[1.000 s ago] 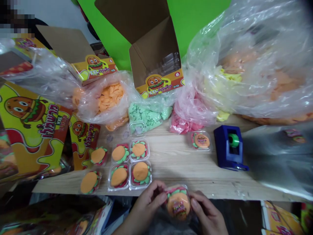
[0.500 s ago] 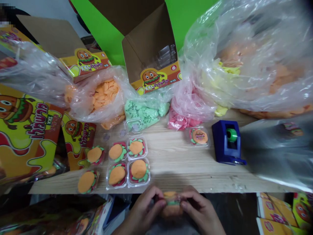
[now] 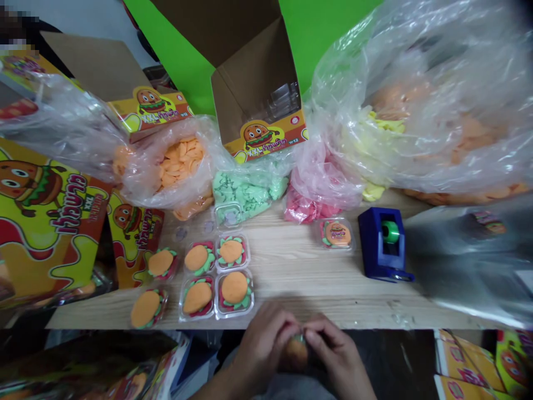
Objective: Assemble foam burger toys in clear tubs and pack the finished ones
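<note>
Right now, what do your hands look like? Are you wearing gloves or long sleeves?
The left hand and the right hand are bare, with no gloves, and no rings or watch show. The forearm that shows has no sleeve on it. Below the hands is some grey clothing.

Room to pass lies along the bare wood of the table (image 3: 300,278) between the clear burger packs (image 3: 216,278) and the blue tape dispenser (image 3: 383,244), up to the far edge, where bulging plastic bags (image 3: 416,111) stand in the way.
</note>
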Demonstrator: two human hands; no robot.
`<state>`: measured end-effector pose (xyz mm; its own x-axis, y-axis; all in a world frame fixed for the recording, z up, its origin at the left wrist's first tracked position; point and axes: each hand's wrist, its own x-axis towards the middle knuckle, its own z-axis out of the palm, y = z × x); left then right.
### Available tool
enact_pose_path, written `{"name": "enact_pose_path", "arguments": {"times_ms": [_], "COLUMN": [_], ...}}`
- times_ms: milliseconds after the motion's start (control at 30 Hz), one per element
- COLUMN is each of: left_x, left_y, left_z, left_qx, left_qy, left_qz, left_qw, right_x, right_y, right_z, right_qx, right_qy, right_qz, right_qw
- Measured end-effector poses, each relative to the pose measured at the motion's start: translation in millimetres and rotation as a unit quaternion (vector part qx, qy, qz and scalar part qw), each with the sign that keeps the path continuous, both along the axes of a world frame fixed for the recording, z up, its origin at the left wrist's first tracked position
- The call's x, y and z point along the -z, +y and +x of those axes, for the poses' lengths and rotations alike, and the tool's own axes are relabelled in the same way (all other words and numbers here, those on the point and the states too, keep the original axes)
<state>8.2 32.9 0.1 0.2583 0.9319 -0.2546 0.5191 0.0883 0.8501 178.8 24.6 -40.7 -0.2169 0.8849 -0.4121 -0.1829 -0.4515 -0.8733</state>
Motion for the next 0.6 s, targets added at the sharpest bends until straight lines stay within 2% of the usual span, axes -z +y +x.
{"name": "enact_pose_path", "arguments": {"times_ms": [67,133,200,367,500,600], "left_x": [-7.7,-17.0,-28.3,-62.2,-82.5,-89.6], "left_y": [7.5,13.1,16.1,20.5,27.4,33.5], "left_z": [-0.8,-2.1,-2.4,0.7,1.4,0.4], "left_qx": [-0.148,-0.227,-0.232,-0.200,-0.173,-0.205], "left_qy": [-0.051,-0.113,-0.149,-0.143,-0.185,-0.214], "left_qz": [-0.020,-0.056,-0.071,0.008,0.009,-0.017], "left_qw": [0.987,0.966,0.959,0.969,0.967,0.955], "right_x": [-9.9,-19.7,-26.1,-30.3,-43.1,-55.0], "right_y": [10.9,20.8,26.0,21.3,21.7,24.8], "right_z": [-0.5,-0.7,-0.9,0.1,5.1,8.5], "right_qx": [0.123,0.186,0.185,0.148,0.136,0.131], "right_qy": [0.072,0.132,0.165,0.205,0.165,0.123], "right_qz": [-0.083,-0.123,-0.133,-0.108,-0.096,-0.062], "right_qw": [0.986,0.966,0.960,0.961,0.972,0.982]}}
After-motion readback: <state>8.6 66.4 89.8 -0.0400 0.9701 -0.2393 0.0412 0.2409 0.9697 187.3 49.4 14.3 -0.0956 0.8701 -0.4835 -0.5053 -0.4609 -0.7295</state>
